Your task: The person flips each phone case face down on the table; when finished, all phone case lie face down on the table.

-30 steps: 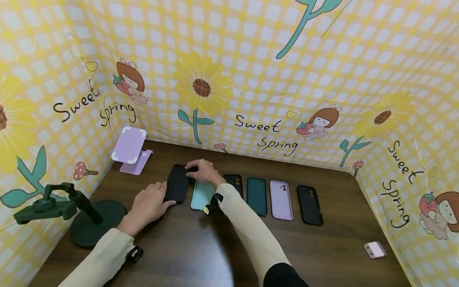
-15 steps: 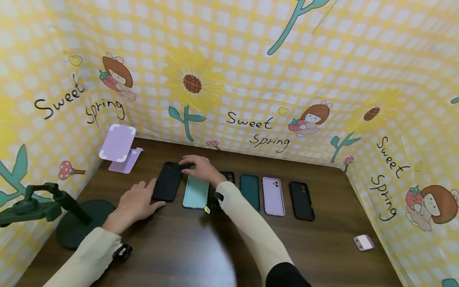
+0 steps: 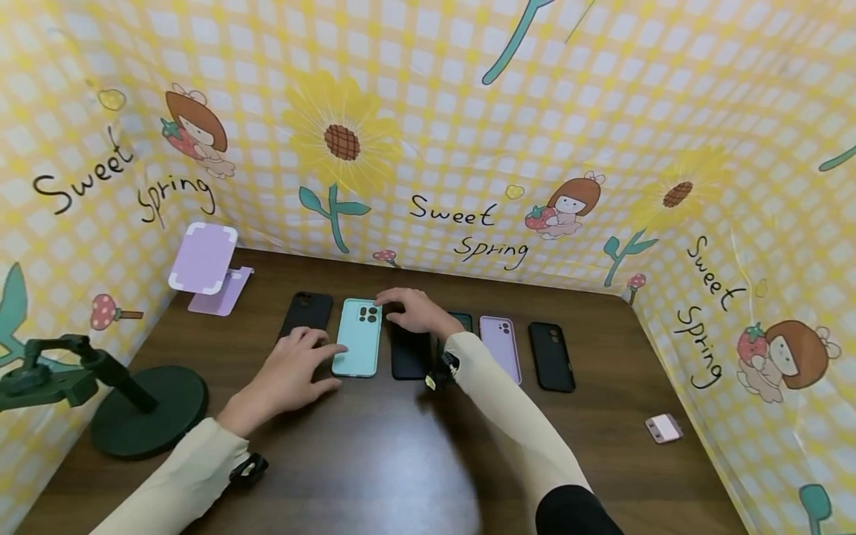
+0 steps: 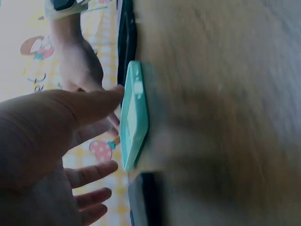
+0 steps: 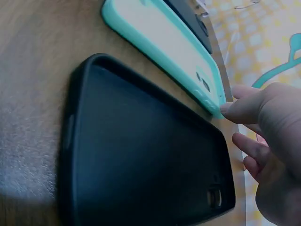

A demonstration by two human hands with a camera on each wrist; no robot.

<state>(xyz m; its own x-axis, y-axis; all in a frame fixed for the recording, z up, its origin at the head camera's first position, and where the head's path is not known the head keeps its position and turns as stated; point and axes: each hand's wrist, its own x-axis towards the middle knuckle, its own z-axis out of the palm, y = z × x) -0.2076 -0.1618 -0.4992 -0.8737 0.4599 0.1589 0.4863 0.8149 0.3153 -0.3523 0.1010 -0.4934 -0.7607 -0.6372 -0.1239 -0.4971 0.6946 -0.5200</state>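
Both hands have shifted rightward along the row, leaving the black phone case at the left end (image 3: 309,312) and coming to the mint phone case (image 3: 356,342). Half a second ago the left hand (image 3: 294,371) was at the black case's left side, and the right hand (image 3: 417,310) covered the mint case's upper part; now that part shows, camera holes included. (Some of the apparent slide across the head view comes from the camera turning, since the cloth wall (image 3: 428,148) drifts too.)

Neither hand grips anything: the left has its fingers loosely spread, one tip at the mint case's left edge, though whether it presses there I cannot tell. The right reaches with relaxed fingers to the far right corner, seemingly touching it. So the mint case, rather than the black one, appears to be the piece being worked on. It lies flat on the table (image 3: 374,475), between the left-end black case and another black case (image 3: 408,357), which sits partly under the right forearm. Beyond these lie a teal case (image 3: 461,319), a lilac case (image 3: 500,345) and a last black case (image 3: 551,357).
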